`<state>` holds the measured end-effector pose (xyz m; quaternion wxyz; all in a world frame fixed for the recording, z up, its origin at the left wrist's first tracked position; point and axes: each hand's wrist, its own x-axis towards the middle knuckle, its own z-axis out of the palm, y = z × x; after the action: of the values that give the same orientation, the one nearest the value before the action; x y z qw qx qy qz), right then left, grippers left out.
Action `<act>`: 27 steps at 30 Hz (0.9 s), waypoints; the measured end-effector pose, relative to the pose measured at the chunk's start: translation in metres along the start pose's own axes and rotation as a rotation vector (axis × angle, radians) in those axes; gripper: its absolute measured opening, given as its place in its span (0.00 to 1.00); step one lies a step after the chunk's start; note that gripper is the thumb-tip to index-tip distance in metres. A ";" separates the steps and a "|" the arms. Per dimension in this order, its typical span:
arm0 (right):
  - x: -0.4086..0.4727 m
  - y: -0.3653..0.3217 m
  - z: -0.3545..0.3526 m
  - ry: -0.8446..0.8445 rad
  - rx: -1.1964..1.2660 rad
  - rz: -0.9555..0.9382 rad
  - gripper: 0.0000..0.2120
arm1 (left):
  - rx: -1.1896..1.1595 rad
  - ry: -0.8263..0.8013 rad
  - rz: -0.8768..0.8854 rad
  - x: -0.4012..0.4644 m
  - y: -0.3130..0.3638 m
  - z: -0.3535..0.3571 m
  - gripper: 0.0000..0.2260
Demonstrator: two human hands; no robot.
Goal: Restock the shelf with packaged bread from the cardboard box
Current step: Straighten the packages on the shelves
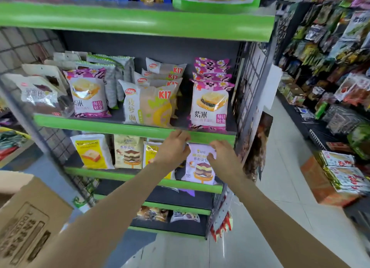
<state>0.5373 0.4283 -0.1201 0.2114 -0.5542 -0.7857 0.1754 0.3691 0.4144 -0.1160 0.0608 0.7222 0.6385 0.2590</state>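
Observation:
A pale lilac bread packet (201,166) with a layered cake picture stands at the right end of the third shelf (140,177). My left hand (173,149) grips its top left corner and my right hand (223,154) pinches its top right corner. To its left stand a cream packet (129,151) of the same cake bread and two yellow toast packets (91,151), one partly hidden behind my left wrist. The cardboard box (26,219) sits at the lower left, and its inside is out of sight.
The shelf above holds purple rice-bread packets (210,105) and K17 packets (148,105). Lower shelves hold a few packets (152,213). A wire grid panel (250,83) closes the unit's right side. Across the tiled aisle (280,187) stand snack racks and an orange carton (324,185).

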 end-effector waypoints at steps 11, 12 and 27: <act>0.040 0.075 0.128 -0.004 0.078 0.186 0.49 | -0.217 -0.275 -0.381 0.035 -0.060 0.136 0.55; 0.042 0.082 0.138 0.043 0.104 0.149 0.50 | -0.253 -0.222 -0.390 0.040 -0.066 0.149 0.54; 0.053 0.119 0.159 0.178 -0.364 -0.099 0.59 | -0.588 0.035 -0.089 0.074 -0.099 0.231 0.47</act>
<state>0.5327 0.5108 -0.3083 0.1846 -0.5573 -0.8090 -0.0296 0.3887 0.5586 -0.3336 0.2675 0.6404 0.5680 0.4424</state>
